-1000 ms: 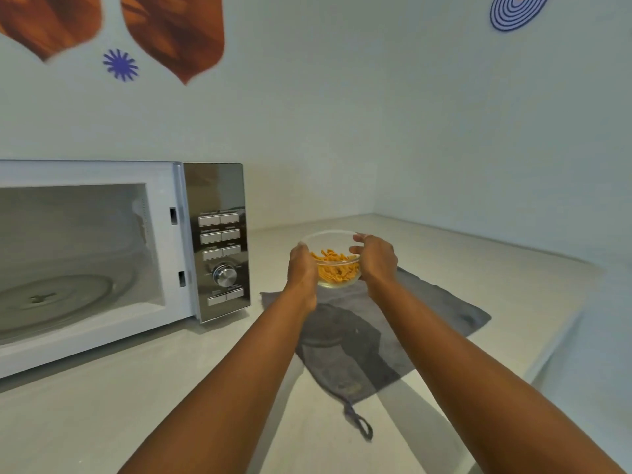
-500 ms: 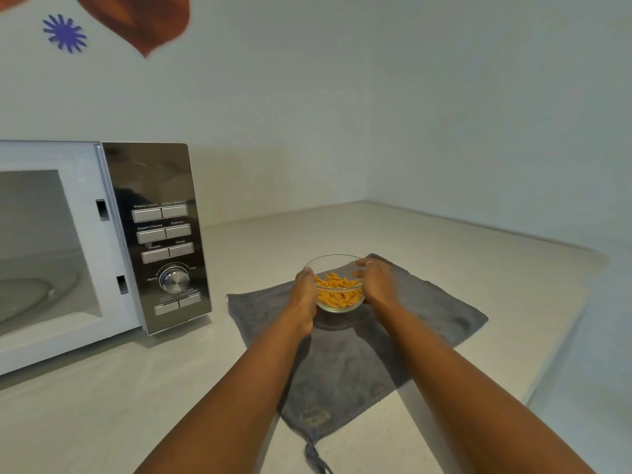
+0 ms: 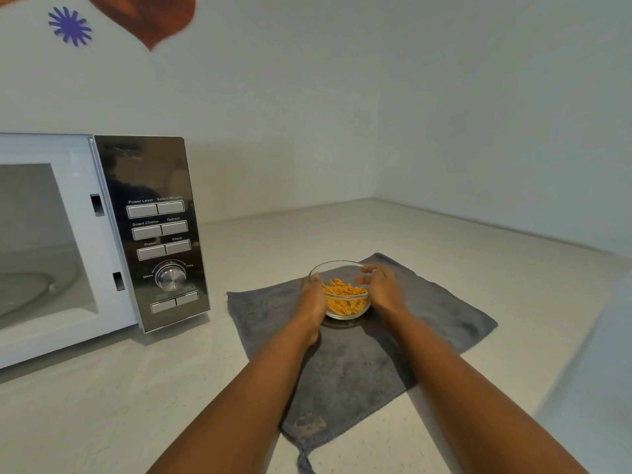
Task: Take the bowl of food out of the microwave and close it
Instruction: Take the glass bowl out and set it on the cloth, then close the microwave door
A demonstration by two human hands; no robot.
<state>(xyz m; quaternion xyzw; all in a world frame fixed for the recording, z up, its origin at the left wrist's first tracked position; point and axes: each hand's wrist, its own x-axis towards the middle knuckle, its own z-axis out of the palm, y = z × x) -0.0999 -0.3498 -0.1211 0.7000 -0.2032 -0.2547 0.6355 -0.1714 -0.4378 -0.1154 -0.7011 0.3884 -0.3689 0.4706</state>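
Note:
A clear glass bowl (image 3: pixel 343 302) of orange pasta rests on a grey towel (image 3: pixel 427 319) spread on the counter. My left hand (image 3: pixel 313 302) cups the bowl's left side and my right hand (image 3: pixel 384 290) cups its right side, fingers curled over the rim. To the left stands the white microwave (image 3: pixel 85 234) with a mirrored control panel (image 3: pixel 157 234). Its cavity (image 3: pixel 30 241) is exposed and the glass turntable shows inside. The door is out of view.
The pale counter (image 3: pixel 119 405) runs into a corner at the back right, with walls behind and to the right. Its front right edge (image 3: pixel 564 371) drops off beyond the towel. A hanging loop (image 3: pixel 304 460) trails from the towel's near corner.
Both hands carried the bowl from mid-air down onto the grey towel. The view has turned to the right, so less of the microwave cavity shows.

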